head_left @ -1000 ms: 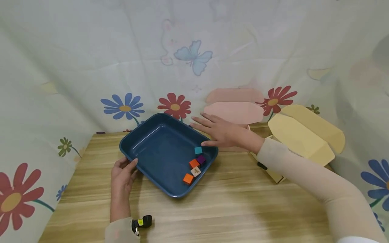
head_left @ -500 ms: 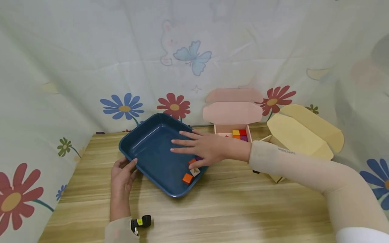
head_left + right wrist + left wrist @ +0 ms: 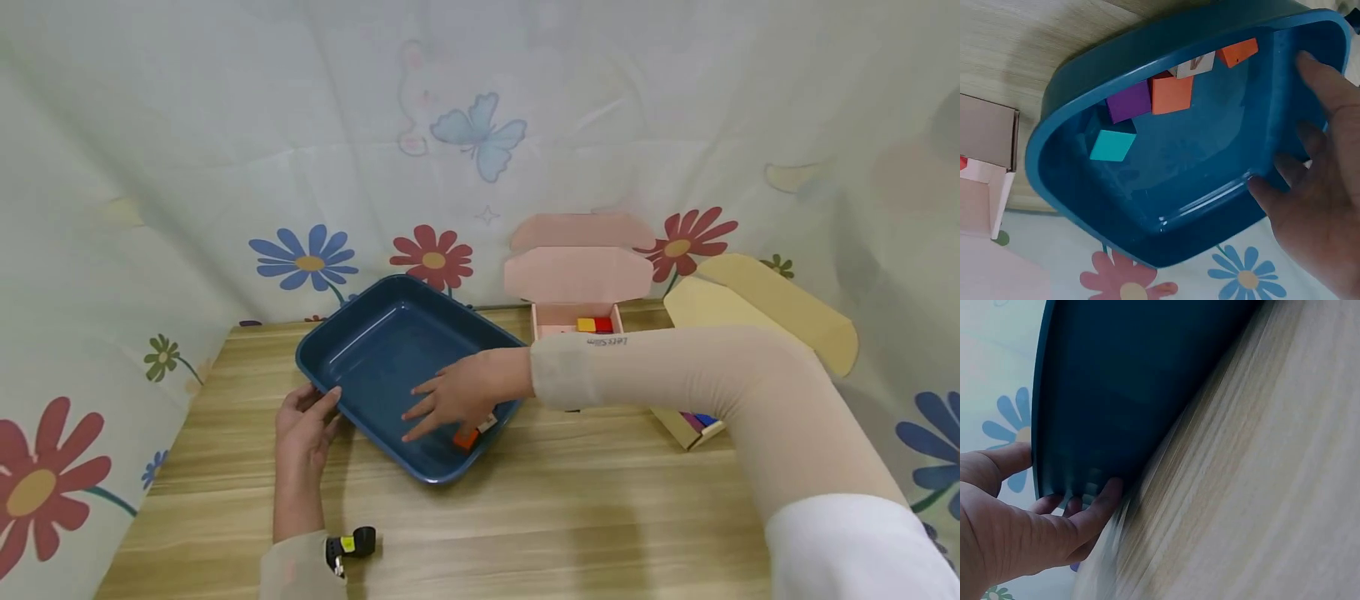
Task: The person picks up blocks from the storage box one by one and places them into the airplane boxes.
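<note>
A deep blue tray point(image 3: 367, 367) sits turned at an angle on the wooden table. My left hand point(image 3: 300, 429) grips its left edge, thumb at the rim and fingers point(image 3: 1100, 509) against the outer wall. Over the tray's near right part, my right hand point(image 3: 468, 392) hovers with fingers spread, close to an orange cube point(image 3: 465, 439). Along the tray's side, the right wrist view shows a teal cube point(image 3: 1113, 145), a purple cube point(image 3: 1129, 102), another orange cube point(image 3: 1172, 94) and a pale wooden cube point(image 3: 1196, 64) with a dark marking. Nothing shows in the right hand's grasp.
Behind the right forearm stands an open pink box point(image 3: 577, 275) holding yellow and red cubes. An open yellow box point(image 3: 780, 300), with purple and blue pieces at its near corner, is partly hidden by the sleeve. A flowered cloth point(image 3: 480, 192) hangs behind the table.
My right hand has moved from the tray's far right corner, leftward and nearer, over the lower cubes. The left hand and tray stay in place.
</note>
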The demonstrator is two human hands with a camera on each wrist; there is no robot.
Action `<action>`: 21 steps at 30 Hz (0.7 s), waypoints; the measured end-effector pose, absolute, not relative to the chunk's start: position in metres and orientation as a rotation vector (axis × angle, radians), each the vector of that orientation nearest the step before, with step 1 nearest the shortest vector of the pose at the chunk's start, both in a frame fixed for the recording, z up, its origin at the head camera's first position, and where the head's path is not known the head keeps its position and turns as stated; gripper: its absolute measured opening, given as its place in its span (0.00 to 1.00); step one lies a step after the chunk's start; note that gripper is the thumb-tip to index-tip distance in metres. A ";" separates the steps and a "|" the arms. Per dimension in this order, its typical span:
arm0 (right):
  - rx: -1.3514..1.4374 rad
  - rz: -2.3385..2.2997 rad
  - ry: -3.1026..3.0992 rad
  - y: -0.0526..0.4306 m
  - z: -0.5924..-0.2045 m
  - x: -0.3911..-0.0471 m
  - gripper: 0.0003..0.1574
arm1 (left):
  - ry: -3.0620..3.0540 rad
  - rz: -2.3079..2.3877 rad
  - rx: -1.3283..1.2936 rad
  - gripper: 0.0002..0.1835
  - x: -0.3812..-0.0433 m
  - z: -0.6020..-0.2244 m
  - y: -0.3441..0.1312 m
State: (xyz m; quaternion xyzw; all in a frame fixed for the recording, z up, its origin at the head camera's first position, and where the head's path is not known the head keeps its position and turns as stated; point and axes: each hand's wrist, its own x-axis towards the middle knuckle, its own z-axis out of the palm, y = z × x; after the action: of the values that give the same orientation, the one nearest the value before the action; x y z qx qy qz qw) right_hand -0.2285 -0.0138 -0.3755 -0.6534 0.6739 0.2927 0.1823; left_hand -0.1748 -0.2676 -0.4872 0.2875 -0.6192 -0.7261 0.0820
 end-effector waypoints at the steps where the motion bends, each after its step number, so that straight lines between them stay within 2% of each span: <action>1: -1.847 0.859 1.861 -0.016 -0.378 -0.229 0.49 | -1.847 -2.171 0.863 0.37 -0.175 -0.487 -0.268; 11: -1.971 0.889 1.677 -0.021 -0.415 -0.239 0.42 | -1.848 -2.175 0.868 0.36 -0.177 -0.485 -0.267; 18: -2.023 0.784 1.718 -0.018 -0.420 -0.241 0.25 | -1.846 -2.174 0.862 0.36 -0.177 -0.487 -0.267; 21: -1.987 0.639 1.766 -0.014 -0.413 -0.246 0.21 | -1.841 -2.176 0.856 0.36 -0.176 -0.487 -0.267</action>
State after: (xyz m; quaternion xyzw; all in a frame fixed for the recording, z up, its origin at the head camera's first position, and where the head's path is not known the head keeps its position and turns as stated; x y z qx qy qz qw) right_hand -0.2455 -0.0144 -0.4134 -0.7119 0.6324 0.2288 0.2023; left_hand -0.1761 -0.2672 -0.4868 0.2866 -0.6164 -0.7287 0.0827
